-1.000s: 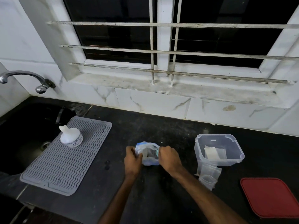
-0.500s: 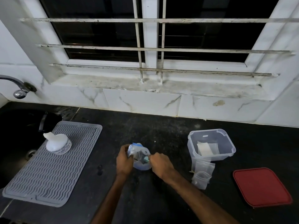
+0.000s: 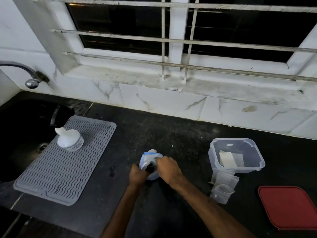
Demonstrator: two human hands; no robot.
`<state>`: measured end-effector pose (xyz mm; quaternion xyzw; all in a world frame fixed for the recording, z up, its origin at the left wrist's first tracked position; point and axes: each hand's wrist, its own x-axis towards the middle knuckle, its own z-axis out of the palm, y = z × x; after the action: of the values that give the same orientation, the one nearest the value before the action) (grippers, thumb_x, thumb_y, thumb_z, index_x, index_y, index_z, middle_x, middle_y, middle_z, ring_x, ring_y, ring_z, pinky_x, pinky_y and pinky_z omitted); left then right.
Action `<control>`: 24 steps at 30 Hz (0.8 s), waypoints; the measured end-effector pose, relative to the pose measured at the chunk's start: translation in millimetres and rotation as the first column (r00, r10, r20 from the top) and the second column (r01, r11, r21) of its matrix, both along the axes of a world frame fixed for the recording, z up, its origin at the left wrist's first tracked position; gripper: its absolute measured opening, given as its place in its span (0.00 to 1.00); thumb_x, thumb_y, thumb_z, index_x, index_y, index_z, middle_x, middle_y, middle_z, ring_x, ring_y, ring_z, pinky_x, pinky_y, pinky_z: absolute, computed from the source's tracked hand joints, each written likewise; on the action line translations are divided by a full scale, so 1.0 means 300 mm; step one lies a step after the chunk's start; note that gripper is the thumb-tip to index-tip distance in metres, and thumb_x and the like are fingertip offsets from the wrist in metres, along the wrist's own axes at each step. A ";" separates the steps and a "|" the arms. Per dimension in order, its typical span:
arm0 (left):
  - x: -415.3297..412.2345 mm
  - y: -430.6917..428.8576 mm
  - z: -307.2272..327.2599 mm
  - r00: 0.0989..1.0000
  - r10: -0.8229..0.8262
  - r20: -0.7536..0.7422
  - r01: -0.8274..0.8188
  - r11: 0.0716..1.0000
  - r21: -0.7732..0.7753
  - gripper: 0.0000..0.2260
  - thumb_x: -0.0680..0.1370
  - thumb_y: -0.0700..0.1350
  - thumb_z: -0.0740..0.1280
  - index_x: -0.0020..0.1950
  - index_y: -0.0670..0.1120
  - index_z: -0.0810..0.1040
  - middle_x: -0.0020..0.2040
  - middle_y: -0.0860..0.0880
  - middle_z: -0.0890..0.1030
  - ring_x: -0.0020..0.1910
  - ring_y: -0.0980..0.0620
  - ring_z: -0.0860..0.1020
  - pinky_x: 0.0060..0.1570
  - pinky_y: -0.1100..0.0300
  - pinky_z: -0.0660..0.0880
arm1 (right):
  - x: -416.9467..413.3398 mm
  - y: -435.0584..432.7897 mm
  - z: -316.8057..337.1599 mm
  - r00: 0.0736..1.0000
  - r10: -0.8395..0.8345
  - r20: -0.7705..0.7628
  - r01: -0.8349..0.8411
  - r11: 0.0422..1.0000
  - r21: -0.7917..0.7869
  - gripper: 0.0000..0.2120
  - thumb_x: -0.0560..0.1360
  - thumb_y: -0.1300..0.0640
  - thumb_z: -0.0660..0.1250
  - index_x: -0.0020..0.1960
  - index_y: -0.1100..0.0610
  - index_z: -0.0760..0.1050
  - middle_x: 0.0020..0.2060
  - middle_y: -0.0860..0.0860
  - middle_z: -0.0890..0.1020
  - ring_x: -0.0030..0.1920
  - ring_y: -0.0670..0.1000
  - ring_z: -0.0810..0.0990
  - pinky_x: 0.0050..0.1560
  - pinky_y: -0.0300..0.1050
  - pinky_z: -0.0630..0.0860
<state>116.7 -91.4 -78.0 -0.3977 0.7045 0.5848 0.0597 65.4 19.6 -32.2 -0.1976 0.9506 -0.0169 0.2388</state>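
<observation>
A small plastic bag (image 3: 147,160) is held just above the dark counter (image 3: 171,134), gripped from the left by the left hand (image 3: 138,175) and pinched, apparently at its mouth, by the curled right hand (image 3: 169,169).

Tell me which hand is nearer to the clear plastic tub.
Right. The right hand grips the small plastic bag on the side facing the clear plastic tub; the left hand holds its far side.
</observation>
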 end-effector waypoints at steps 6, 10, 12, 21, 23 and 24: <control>-0.044 0.026 0.022 0.998 -0.025 -0.064 0.033 0.992 0.124 0.08 0.79 0.38 0.63 0.54 0.38 0.80 0.47 0.38 0.82 0.47 0.41 0.81 0.46 0.48 0.79 | -0.069 0.022 0.024 0.981 -0.139 0.136 0.137 0.990 0.019 0.25 0.74 0.51 0.71 0.66 0.62 0.72 0.63 0.56 0.77 0.63 0.56 0.76 0.62 0.46 0.72; -0.075 0.076 -0.011 0.997 0.025 -0.070 -0.013 0.985 0.172 0.14 0.68 0.42 0.68 0.50 0.35 0.80 0.45 0.35 0.83 0.40 0.43 0.82 0.39 0.52 0.79 | -0.086 0.097 0.025 0.980 -0.183 0.078 0.184 0.983 0.005 0.18 0.78 0.58 0.66 0.66 0.62 0.73 0.63 0.58 0.77 0.63 0.56 0.76 0.61 0.47 0.72; -0.090 0.095 -0.034 0.997 0.028 -0.074 -0.015 0.984 0.177 0.21 0.62 0.43 0.67 0.51 0.34 0.80 0.46 0.34 0.83 0.42 0.40 0.83 0.39 0.52 0.79 | -0.078 0.131 0.017 0.971 -0.234 0.044 0.235 0.971 -0.046 0.17 0.78 0.60 0.65 0.66 0.63 0.73 0.63 0.58 0.78 0.63 0.57 0.77 0.61 0.47 0.73; -0.137 0.118 -0.036 0.999 0.041 0.019 -0.045 0.957 0.288 0.08 0.77 0.33 0.65 0.55 0.37 0.79 0.41 0.40 0.82 0.38 0.45 0.80 0.37 0.56 0.77 | -0.045 0.210 -0.079 0.776 -0.528 0.343 0.629 0.687 -0.364 0.11 0.77 0.61 0.63 0.44 0.65 0.81 0.37 0.59 0.85 0.37 0.55 0.86 0.44 0.49 0.84; -0.140 0.117 -0.037 0.999 0.042 0.005 -0.041 0.949 0.312 0.09 0.77 0.32 0.63 0.56 0.35 0.79 0.42 0.39 0.81 0.39 0.44 0.80 0.38 0.55 0.77 | -0.047 0.224 -0.079 0.693 -0.546 0.471 0.719 0.574 -0.393 0.12 0.78 0.63 0.62 0.42 0.67 0.81 0.32 0.60 0.84 0.31 0.54 0.85 0.39 0.50 0.84; -0.140 0.119 -0.038 0.999 0.048 -0.003 -0.045 0.946 0.321 0.10 0.77 0.31 0.63 0.56 0.34 0.79 0.42 0.39 0.81 0.39 0.43 0.80 0.38 0.55 0.77 | -0.047 0.229 -0.069 0.668 -0.548 0.504 0.743 0.530 -0.408 0.11 0.78 0.64 0.61 0.43 0.68 0.81 0.32 0.61 0.84 0.32 0.55 0.85 0.39 0.51 0.84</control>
<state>74.9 -55.6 -89.4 -0.3959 0.5907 0.6951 0.1060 51.3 88.4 -53.0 0.1162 0.8484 -0.4273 0.2899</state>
